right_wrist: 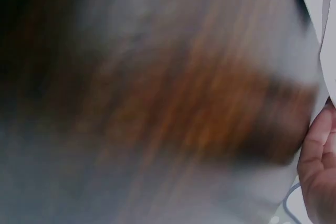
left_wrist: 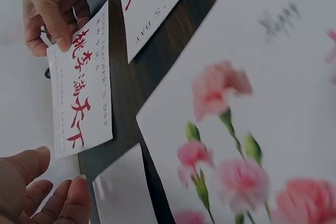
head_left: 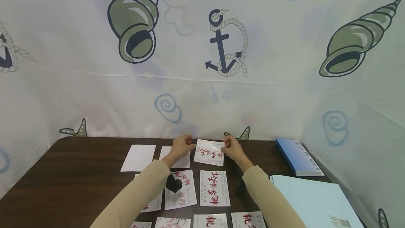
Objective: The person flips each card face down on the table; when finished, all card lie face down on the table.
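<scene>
A white card (head_left: 209, 152) with red Chinese characters is raised at the back of the dark table, its lettering upside down in the head view. My right hand (head_left: 233, 147) pinches its right edge between thumb and fingers. In the left wrist view the card (left_wrist: 83, 87) also shows "Teacher's Day" lettering. My left hand (head_left: 182, 147) is at the card's left side, thumb and fingers parted with nothing between them. Below my left hand lies a blank white card (head_left: 185, 163). The right wrist view is mostly blurred, with my right hand (right_wrist: 319, 163) at its edge.
Several printed cards lie in rows nearer me, including a lettered card (head_left: 215, 188) and a carnation card (head_left: 186, 200). Another blank card (head_left: 138, 158) lies at back left. On the right are a blue box (head_left: 299, 157) and pale blue folders (head_left: 313, 200). A patterned curtain (head_left: 190, 55) hangs behind.
</scene>
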Available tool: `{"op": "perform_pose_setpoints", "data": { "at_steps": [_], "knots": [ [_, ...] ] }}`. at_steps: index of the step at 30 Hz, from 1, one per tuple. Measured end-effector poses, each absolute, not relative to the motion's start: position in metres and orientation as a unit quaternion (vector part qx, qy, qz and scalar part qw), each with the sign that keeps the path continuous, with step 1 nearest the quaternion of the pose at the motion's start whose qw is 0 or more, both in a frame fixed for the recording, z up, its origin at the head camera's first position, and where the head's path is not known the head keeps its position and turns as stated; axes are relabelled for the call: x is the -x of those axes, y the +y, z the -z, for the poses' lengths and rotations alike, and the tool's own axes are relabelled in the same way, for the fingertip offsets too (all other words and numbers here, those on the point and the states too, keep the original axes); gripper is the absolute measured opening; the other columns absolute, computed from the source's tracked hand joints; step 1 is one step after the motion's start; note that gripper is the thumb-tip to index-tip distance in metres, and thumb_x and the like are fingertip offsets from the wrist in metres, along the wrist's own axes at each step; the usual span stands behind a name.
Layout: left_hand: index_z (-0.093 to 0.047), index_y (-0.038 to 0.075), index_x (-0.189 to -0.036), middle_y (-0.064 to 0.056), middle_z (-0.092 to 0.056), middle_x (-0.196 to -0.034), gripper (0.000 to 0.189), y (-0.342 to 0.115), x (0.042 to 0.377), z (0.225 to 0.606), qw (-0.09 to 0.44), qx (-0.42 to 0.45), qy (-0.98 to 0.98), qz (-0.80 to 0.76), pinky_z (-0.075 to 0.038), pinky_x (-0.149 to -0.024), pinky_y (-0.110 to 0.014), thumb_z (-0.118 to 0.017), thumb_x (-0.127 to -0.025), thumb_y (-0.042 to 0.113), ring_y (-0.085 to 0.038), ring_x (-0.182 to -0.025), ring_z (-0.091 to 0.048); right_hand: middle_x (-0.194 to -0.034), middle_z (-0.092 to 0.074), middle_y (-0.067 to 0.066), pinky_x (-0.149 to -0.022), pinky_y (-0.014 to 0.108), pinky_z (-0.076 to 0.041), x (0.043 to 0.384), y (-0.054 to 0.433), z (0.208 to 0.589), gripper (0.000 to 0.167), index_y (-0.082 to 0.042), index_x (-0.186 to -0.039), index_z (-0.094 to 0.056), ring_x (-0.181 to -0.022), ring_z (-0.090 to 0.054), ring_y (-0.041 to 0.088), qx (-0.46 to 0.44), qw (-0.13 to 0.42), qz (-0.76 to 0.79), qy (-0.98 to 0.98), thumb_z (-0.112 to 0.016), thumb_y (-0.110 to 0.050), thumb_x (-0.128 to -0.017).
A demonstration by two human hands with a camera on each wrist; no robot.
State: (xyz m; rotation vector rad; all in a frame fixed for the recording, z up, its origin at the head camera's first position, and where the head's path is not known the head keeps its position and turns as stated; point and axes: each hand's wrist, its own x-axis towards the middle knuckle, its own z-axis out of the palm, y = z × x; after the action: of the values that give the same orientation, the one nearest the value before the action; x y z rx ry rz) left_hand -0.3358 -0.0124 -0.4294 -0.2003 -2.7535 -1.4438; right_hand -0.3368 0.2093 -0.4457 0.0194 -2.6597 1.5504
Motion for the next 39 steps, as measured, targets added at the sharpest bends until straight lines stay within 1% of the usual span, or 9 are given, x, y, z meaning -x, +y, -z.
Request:
{"op": "perform_pose_setpoints", "data": {
  "at_steps": [5, 8, 11, 14, 19, 26, 32, 36, 39],
  "knots": [
    [-0.056, -0.003, -0.125, -0.017, -0.065, -0.106, 0.041, -0.01, 0.335, 0.435, 0.008, 0.051, -0.874, 0.483, -0.052, -0.08, -0.038, -0.065, -0.087, 0.009, -0.032, -0.1, -0.06, -0.077, -0.045, 0.003, -0.057, 0.025, -0.047, 0.335, 0.201, 0.448, 0.027, 0.0, -0.1, -0.047, -0.067, -0.044, 0.014, -0.022, 0.027, -0.526, -0.85, -0.061, 0.012, -0.08],
    [-0.062, 0.0, -0.117, -0.014, -0.067, -0.099, 0.033, -0.008, 0.335, 0.436, 0.034, 0.037, -0.876, 0.479, -0.051, -0.078, -0.037, -0.067, -0.085, 0.009, -0.029, -0.094, -0.06, -0.077, -0.045, 0.003, -0.058, 0.024, -0.047, 0.335, 0.197, 0.449, 0.027, -0.001, -0.1, -0.047, -0.066, -0.044, 0.013, -0.024, 0.026, -0.526, -0.85, -0.061, 0.012, -0.081],
    [-0.067, 0.003, -0.107, -0.01, -0.067, -0.09, 0.024, -0.007, 0.336, 0.436, 0.055, 0.02, -0.87, 0.489, -0.05, -0.07, -0.033, -0.068, -0.083, 0.008, -0.024, -0.085, -0.06, -0.077, -0.047, 0.004, -0.058, 0.025, -0.048, 0.335, 0.196, 0.449, 0.027, 0.0, -0.1, -0.048, -0.067, -0.046, 0.014, -0.021, 0.032, -0.527, -0.849, -0.062, 0.012, -0.08],
    [-0.068, 0.002, -0.102, -0.009, -0.065, -0.086, 0.02, -0.005, 0.337, 0.434, 0.054, 0.015, -0.855, 0.515, -0.052, -0.064, -0.027, -0.068, -0.082, 0.004, -0.019, -0.078, -0.059, -0.079, -0.05, 0.006, -0.06, 0.026, -0.049, 0.334, 0.196, 0.448, 0.026, 0.002, -0.102, -0.05, -0.07, -0.049, 0.015, -0.003, 0.05, -0.523, -0.851, -0.063, 0.009, -0.081],
    [-0.067, 0.0, -0.099, -0.011, -0.067, -0.086, 0.02, -0.006, 0.338, 0.428, 0.035, 0.007, -0.838, 0.544, -0.055, -0.06, -0.025, -0.067, -0.079, 0.0, -0.014, -0.07, -0.062, -0.08, -0.053, 0.005, -0.058, 0.023, -0.042, 0.32, 0.183, 0.443, 0.023, 0.003, -0.101, -0.056, -0.071, -0.049, 0.014, 0.041, 0.1, -0.515, -0.85, -0.068, -0.001, -0.082],
    [-0.068, 0.003, -0.094, -0.009, -0.07, -0.084, 0.018, -0.005, 0.341, 0.419, 0.039, 0.01, -0.844, 0.534, -0.05, -0.053, -0.02, -0.065, -0.076, 0.002, -0.006, -0.057, -0.06, -0.073, -0.054, 0.002, -0.054, 0.018, -0.039, 0.298, 0.141, 0.434, 0.024, 0.005, -0.096, -0.058, -0.063, -0.047, 0.008, -0.066, 0.054, -0.537, -0.84, -0.072, -0.008, -0.08],
    [-0.068, 0.003, -0.089, -0.006, -0.07, -0.072, 0.018, 0.004, 0.335, 0.41, 0.045, 0.015, -0.84, 0.541, -0.048, -0.049, -0.019, -0.061, -0.073, 0.002, -0.004, -0.049, -0.057, -0.073, -0.058, 0.007, -0.054, 0.017, -0.044, 0.291, 0.13, 0.434, 0.027, 0.003, -0.092, -0.055, -0.063, -0.051, 0.007, -0.085, 0.089, -0.504, -0.855, -0.074, -0.007, -0.076],
    [-0.067, -0.002, -0.098, -0.011, -0.069, -0.077, 0.017, 0.006, 0.333, 0.408, 0.013, 0.029, -0.795, 0.606, -0.055, -0.057, -0.024, -0.06, -0.085, 0.007, -0.009, -0.056, -0.063, -0.074, -0.062, 0.01, -0.054, 0.017, -0.048, 0.289, 0.137, 0.43, 0.016, 0.004, -0.091, -0.059, -0.062, -0.056, 0.008, -0.096, 0.129, -0.489, -0.857, -0.069, 0.001, -0.078],
    [-0.062, -0.004, -0.115, -0.02, -0.068, -0.101, 0.028, 0.007, 0.33, 0.41, -0.03, 0.053, -0.766, 0.64, -0.056, -0.072, -0.032, -0.056, -0.093, 0.012, -0.022, -0.079, -0.069, -0.075, -0.063, 0.01, -0.056, 0.018, -0.046, 0.288, 0.144, 0.425, 0.012, 0.003, -0.09, -0.062, -0.064, -0.054, 0.01, -0.094, 0.184, -0.477, -0.854, -0.067, 0.003, -0.079]
  ]
}}
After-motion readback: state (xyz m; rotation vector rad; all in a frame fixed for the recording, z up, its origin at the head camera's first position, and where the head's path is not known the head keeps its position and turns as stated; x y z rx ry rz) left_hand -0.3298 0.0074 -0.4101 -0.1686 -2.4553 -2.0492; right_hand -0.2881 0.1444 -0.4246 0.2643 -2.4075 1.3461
